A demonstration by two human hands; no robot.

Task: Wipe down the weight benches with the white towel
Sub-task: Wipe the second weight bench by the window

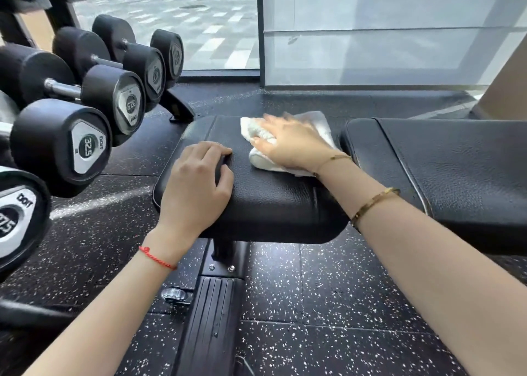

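- The right hand (291, 144) lies on the white towel (285, 139), fingers spread fairly flat, pressing it onto the black seat pad (271, 201) of the weight bench.
- The towel sits bunched at the pad's far side, near the gap before the back pad (456, 164).
- The left hand (196, 182) rests on the seat pad's near left part, fingers curled around what seems a small dark object; it is too hidden to name.
- Dumbbells (85, 147) on a rack stand left, above speckled rubber floor (313, 290).
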